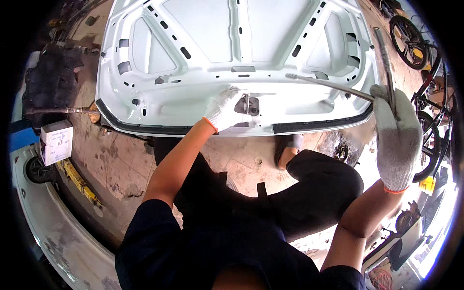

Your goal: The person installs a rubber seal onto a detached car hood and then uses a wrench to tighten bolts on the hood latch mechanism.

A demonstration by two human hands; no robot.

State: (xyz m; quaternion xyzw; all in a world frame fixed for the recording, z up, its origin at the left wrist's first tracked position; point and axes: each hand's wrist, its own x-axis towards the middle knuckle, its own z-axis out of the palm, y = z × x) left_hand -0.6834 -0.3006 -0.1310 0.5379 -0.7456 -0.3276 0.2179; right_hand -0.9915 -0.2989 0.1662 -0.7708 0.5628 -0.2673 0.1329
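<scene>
A white car hood (270,104) lies in front of me with its ribbed inner side up. My left hand (225,110), in a white glove, reaches to the middle of its near edge. Its fingers and thumb are closed about a small metal latch (248,104), partly covering it. Raised off the hood's right side, my right hand (397,137), also gloved, is wrapped around two slim metal rods. One rod (338,87) points left over the hood; the other rod (388,63) slants up and away. Whether they join inside the fist is hidden.
Black rubber strips (319,126) run along the hood's near edge. At left are a white box (56,142), a yellow bar (79,183) and a scuffed pale car panel (72,232). Bicycles (430,96) stand at right. My dark-trousered legs (314,198) are below the hood.
</scene>
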